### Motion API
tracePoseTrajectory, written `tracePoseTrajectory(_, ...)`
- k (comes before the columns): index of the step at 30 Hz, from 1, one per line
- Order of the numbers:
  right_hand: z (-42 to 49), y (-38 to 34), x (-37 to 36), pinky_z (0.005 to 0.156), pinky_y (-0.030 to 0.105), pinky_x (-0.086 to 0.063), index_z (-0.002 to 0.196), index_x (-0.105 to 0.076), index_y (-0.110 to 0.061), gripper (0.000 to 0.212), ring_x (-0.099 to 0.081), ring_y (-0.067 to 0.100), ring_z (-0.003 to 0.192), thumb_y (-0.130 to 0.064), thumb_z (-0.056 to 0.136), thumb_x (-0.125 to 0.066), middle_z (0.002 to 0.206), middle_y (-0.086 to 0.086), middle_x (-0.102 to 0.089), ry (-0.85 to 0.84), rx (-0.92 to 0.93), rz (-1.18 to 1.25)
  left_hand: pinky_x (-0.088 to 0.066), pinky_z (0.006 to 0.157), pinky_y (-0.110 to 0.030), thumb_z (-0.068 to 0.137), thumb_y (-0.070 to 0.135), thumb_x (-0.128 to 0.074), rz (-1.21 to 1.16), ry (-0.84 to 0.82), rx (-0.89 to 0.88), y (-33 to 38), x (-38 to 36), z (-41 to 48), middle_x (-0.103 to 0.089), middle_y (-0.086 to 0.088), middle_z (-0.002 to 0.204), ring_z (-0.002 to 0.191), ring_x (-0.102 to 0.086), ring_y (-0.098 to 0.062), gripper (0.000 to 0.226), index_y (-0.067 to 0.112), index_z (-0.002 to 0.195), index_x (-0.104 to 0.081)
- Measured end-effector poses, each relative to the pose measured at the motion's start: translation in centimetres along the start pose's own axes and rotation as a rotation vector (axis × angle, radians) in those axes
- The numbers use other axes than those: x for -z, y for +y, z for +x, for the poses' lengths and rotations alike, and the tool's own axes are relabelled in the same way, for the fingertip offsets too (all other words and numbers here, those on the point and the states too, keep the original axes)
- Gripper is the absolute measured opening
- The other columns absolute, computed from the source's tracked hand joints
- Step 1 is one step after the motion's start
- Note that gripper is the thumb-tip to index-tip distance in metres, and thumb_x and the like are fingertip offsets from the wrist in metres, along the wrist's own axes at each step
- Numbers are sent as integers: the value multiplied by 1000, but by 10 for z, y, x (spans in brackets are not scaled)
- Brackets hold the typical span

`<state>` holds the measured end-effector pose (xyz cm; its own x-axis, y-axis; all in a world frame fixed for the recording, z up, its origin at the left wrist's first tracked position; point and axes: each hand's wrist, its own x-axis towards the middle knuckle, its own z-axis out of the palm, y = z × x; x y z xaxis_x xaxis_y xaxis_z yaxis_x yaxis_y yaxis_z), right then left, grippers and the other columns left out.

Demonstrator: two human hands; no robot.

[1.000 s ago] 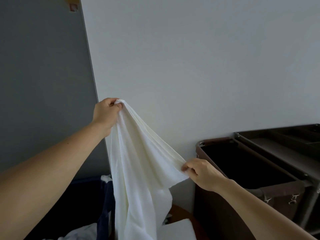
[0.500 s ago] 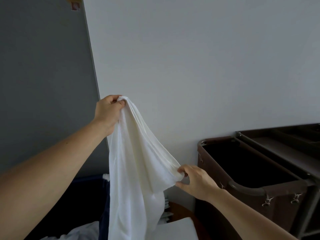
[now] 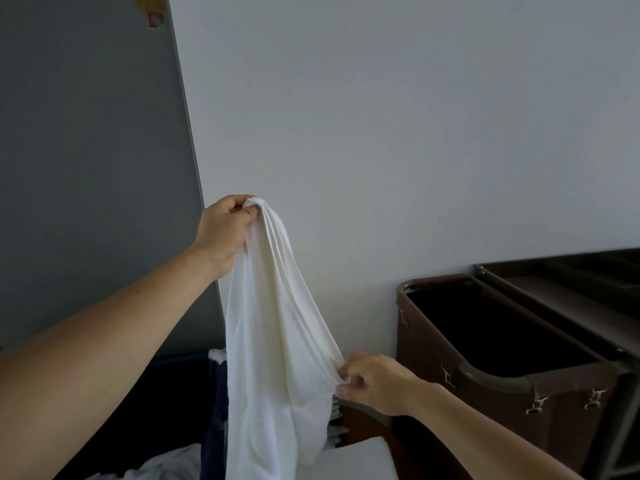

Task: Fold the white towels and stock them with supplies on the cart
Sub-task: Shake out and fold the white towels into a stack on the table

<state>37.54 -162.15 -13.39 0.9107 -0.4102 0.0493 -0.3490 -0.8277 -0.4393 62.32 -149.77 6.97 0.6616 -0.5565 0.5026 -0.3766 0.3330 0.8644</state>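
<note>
Above the right hand, the left hand is clenching a bunched corner of the white towel, which is hanging between them; the right hand is pinching a lower edge just beside its fingertips; that pinch is looking shallow, so the edge is likely slipping free if pulled taut; the trailing hem, dangling below both hands, is risking snagging the dark bin; the cart is waiting right of the right hand.

1. Hands: 2, left hand and right hand.
2. White towel held up: 1.
3. Cart: 1.
4. Brown bag at cart's left end: 1.
</note>
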Motion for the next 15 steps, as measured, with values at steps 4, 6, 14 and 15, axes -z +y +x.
tracePoseTrajectory(4,0,-2,4,88,31,-45,119,-51,-44,30,-57,12,97,-62,96,-44,109,-19,-59,4,23,-130,-53,59,-17,93,15,-65,-31,-44,-26,8,0,0,-74,15,84,79,-70,0,25,34,82,-77)
tracePoseTrajectory(6,-2,0,19,71,23,-43,90,-51,-49,16,-57,4,80,-61,98,-44,83,-19,-58,72,-15,-37,-51,55,-18,93,14,-64,-31,-38,-48,14,4,2,-74,14,82,75,-69,-1,24,32,83,-76)
tracePoseTrajectory(14,1,-30,227,56,30,-46,73,-53,-26,34,-64,5,54,-53,94,-51,58,-9,-65,827,-37,87,-48,69,-25,93,22,-65,179,130,-131,38,71,40,-67,13,83,74,-60,-5,14,31,83,-68)
tracePoseTrajectory(15,5,-44,248,58,31,-47,74,-52,-27,35,-65,11,58,-59,90,-47,59,-11,-65,911,-15,50,-48,69,-26,93,27,-65,211,142,-153,42,78,46,-66,15,81,71,-59,-3,13,31,82,-68)
